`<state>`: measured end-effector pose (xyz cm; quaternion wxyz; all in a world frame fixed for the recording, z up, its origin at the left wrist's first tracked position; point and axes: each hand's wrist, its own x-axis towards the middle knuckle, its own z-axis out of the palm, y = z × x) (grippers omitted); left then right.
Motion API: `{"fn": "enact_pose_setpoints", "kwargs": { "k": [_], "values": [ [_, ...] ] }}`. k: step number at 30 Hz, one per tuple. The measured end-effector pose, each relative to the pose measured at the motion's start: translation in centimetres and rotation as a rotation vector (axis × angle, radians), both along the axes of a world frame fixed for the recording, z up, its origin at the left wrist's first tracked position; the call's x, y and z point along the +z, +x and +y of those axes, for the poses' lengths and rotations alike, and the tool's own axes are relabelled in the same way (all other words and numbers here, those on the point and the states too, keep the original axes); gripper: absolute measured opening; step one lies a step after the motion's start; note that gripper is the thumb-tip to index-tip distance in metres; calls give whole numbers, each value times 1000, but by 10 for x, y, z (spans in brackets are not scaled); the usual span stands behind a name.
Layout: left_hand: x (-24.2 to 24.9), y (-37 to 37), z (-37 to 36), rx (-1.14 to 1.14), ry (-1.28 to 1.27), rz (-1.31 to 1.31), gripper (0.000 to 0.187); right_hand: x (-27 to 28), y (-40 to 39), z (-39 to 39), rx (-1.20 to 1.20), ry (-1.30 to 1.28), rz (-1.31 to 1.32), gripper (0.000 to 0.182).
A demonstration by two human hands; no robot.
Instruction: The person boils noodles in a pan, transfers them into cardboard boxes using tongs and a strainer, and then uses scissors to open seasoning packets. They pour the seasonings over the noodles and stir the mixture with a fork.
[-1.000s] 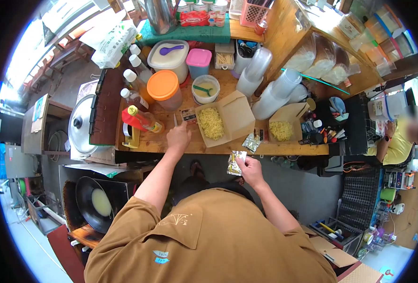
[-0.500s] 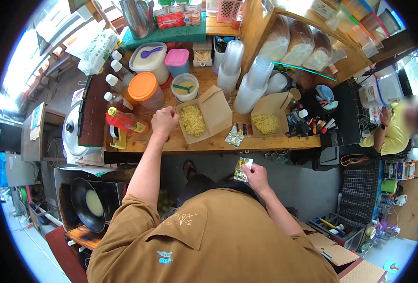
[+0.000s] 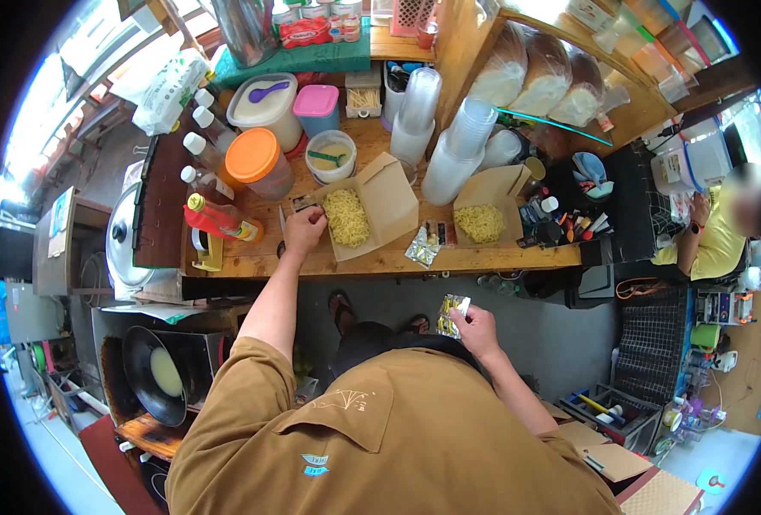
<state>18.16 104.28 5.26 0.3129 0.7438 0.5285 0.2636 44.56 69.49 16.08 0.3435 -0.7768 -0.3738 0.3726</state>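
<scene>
My left hand is closed at the left edge of an open cardboard box of yellow noodles. Its fingers are pressed together, and what they hold, if anything, is too small to name. A small dark packet and scissors lie just beyond it. Low over the floor, in front of my body, my right hand pinches a silver and yellow sachet. A second box of noodles stands farther right, and an opened foil packet lies between the boxes on the wooden counter.
An orange-lidded jar, a red sauce bottle and a white tub with a green spoon stand behind my left hand. Stacked plastic cups rise behind the boxes. A wok is at lower left. A person in yellow sits far right.
My left hand has moved slightly down, showing the small packet and scissors behind it. My right hand has shifted slightly right and down with the sachet. The view has shifted a little.
</scene>
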Motion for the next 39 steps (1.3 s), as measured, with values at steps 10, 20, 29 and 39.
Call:
{"fn": "enact_pose_setpoints", "kwargs": {
  "k": [10,20,29,39],
  "values": [
    [8,-15,9,-229,-112,72,18,-5,-11,4,-7,31,4,28],
    [100,13,-8,-365,10,194,21,-3,-20,16,12,7,5,30],
    [119,-17,-18,-200,58,292,35,-2,-13,25,196,45,-353,37],
    [35,-55,-33,226,-172,652,38,30,29,31,-49,89,432,40]
  ]
}}
